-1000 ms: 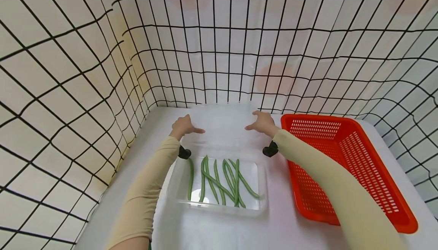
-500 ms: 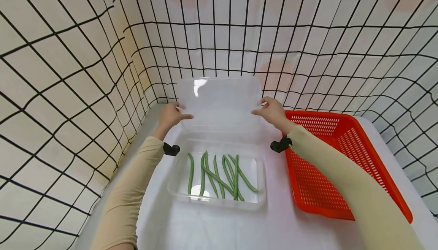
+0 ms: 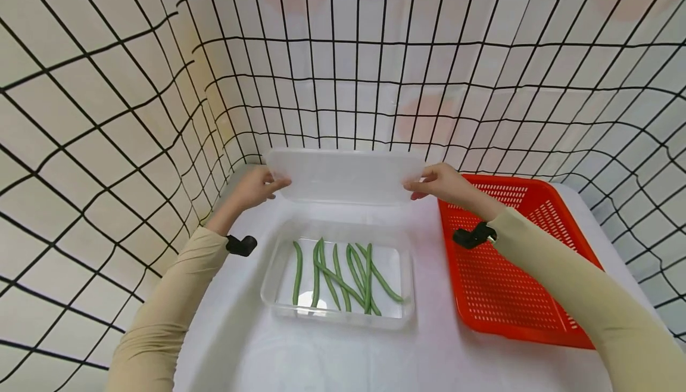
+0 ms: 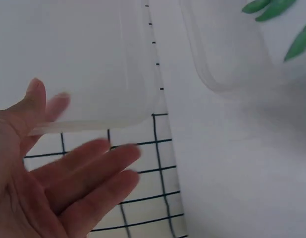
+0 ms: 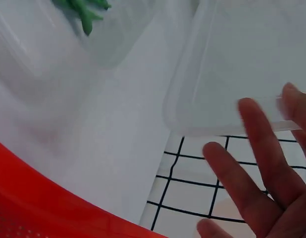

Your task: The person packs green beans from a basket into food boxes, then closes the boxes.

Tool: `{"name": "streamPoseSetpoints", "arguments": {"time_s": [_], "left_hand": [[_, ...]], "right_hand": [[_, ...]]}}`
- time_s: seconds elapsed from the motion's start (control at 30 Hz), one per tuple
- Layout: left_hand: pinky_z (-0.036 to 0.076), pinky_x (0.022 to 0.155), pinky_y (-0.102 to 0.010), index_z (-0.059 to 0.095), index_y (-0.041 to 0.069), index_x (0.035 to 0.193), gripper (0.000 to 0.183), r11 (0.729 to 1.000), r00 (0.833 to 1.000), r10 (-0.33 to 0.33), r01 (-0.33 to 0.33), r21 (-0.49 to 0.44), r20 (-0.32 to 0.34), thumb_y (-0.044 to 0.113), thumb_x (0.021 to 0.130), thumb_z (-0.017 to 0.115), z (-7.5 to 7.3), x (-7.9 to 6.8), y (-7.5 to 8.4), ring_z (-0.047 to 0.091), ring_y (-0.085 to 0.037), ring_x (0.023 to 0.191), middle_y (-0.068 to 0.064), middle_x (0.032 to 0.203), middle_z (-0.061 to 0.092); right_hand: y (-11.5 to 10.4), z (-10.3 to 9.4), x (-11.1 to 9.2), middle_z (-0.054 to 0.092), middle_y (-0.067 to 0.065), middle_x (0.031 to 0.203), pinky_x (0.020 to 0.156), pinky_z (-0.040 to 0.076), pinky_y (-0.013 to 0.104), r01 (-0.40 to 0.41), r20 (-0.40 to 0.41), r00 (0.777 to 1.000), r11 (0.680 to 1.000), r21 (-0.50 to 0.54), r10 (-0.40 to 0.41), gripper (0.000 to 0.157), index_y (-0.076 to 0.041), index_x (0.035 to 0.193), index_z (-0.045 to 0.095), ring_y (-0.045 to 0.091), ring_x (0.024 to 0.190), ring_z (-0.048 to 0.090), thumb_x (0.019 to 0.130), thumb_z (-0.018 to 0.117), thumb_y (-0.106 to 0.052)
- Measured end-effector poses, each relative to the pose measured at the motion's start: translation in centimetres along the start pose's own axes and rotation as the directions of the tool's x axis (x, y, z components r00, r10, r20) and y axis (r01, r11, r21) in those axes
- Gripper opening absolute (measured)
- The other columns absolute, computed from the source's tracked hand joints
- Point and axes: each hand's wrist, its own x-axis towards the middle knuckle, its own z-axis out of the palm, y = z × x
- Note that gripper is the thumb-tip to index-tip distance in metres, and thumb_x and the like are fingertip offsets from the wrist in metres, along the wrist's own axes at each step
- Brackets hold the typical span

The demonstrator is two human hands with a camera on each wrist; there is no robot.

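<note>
A translucent plastic lid (image 3: 345, 177) hangs tilted behind a clear plastic container (image 3: 270, 279), apart from it. My left hand (image 3: 257, 187) pinches the lid's left edge between thumb and index finger; in the left wrist view the other fingers spread loose below that edge. At the opposite edge my right hand (image 3: 442, 183) pinches the lid too, its remaining fingers extended in the right wrist view. Several green beans (image 3: 368, 279) lie in the container, some crossing each other.
To the right stands a red perforated basket (image 3: 509, 285), under my right forearm. A black wire grid (image 3: 356, 82) closes off the back and both sides. White cloth (image 3: 321, 356) covers the table.
Both hands first lifted the lid up from behind the container, then tilted and lowered it slightly. They have moved further apart. The container and beans stay in place.
</note>
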Motion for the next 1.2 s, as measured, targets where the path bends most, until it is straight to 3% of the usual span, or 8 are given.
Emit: {"name": "streamPoseSetpoints", "arguments": {"time_s": [0.27,0.47,0.53,0.63,0.7,0.83,0.97,1.2], "left_hand": [[0.055,0.07,-0.042,0.052,-0.001,0.131,0.036,0.997,0.981,-0.024,0.037,-0.062,0.195,0.017,0.099,0.052,-1.4,-2.7,1.1,0.067,-0.033,0.088,-0.027,0.117,0.06],[0.047,0.089,-0.04,0.044,0.002,0.141,0.052,0.98,0.951,0.146,-0.102,-0.169,0.271,-0.012,0.091,0.048,-2.3,-4.3,0.8,0.055,-0.03,0.113,-0.019,0.141,0.043],[0.046,0.092,-0.039,0.037,0.006,0.146,0.057,0.942,0.937,0.149,-0.038,-0.333,0.316,-0.012,0.092,0.044,-2.4,-4.8,0.6,0.051,-0.028,0.116,-0.019,0.145,0.036],[0.045,0.093,-0.042,0.025,0.006,0.15,0.056,0.797,0.916,0.154,0.106,-0.595,0.37,-0.007,0.097,0.036,-2.2,-5.4,0.6,0.053,-0.029,0.113,-0.023,0.149,0.023],[0.046,0.093,-0.041,0.022,0.007,0.151,0.055,0.751,0.921,0.134,0.147,-0.644,0.366,0.001,0.099,0.039,-1.8,-5.8,1.0,0.055,-0.026,0.11,-0.021,0.151,0.019],[0.044,0.093,-0.039,0.019,0.016,0.153,0.072,0.862,0.951,0.043,0.12,-0.493,0.307,0.025,0.094,0.061,-0.5,-6.5,1.6,0.054,-0.024,0.113,-0.01,0.154,0.02],[0.037,0.099,-0.049,0.012,0.021,0.154,0.102,0.967,0.975,-0.017,0.073,-0.245,0.222,0.035,0.078,0.079,0.9,-7.2,2.2,0.042,-0.035,0.127,-0.008,0.156,0.016],[0.018,0.107,-0.057,0.01,0.01,0.153,0.124,0.996,0.991,-0.071,0.064,0.056,0.117,0.038,0.062,0.089,2.2,-9.5,3.7,0.014,-0.043,0.138,-0.027,0.151,0.017]], "right_hand": [[-0.5,-0.9,-2.4,0.065,0.005,0.118,0.103,0.026,0.058,-0.019,0.191,0.982,0.99,0.139,-0.008,0.038,-0.014,0.126,0.06,0.028,0.117,0.054,0.094,0.06,-0.034],[-0.5,-1.2,-3.4,0.034,0.009,0.147,0.103,0.028,0.056,0.031,0.287,0.952,0.965,0.262,-0.108,0.045,-0.011,0.141,0.047,0.037,0.129,0.036,0.099,0.039,-0.028],[-0.6,-1.0,-3.9,0.029,0.013,0.15,0.103,0.026,0.058,0.034,0.272,0.956,0.962,0.27,-0.11,0.05,-0.009,0.145,0.04,0.038,0.13,0.03,0.099,0.039,-0.03],[-0.5,-0.4,-4.6,0.025,0.017,0.151,0.103,0.026,0.059,0.047,0.218,0.972,0.985,0.164,-0.083,0.061,-0.012,0.151,0.028,0.04,0.133,0.026,0.098,0.047,-0.037],[-0.6,0.4,-5.1,0.024,0.02,0.15,0.099,0.033,0.058,0.048,0.173,0.983,0.997,0.054,-0.056,0.073,-0.017,0.153,0.021,0.042,0.131,0.03,0.094,0.056,-0.041],[-0.5,2.5,-5.6,0.026,0.02,0.149,0.093,0.039,0.058,0.046,0.09,0.995,0.992,-0.121,-0.035,0.093,-0.02,0.154,0.014,0.041,0.127,0.035,0.084,0.068,-0.048],[-0.6,4.6,-6.1,0.027,0.016,0.151,0.101,0.031,0.057,0.112,0.047,0.994,0.941,-0.319,-0.103,0.109,-0.01,0.153,0.016,0.036,0.133,0.031,0.073,0.07,-0.063],[-1.1,7.7,-8.1,0.026,0.021,0.151,0.108,0.017,0.056,0.147,0.034,0.988,0.834,-0.532,-0.152,0.118,-0.004,0.151,0.018,0.039,0.138,0.02,0.069,0.062,-0.076]]}}
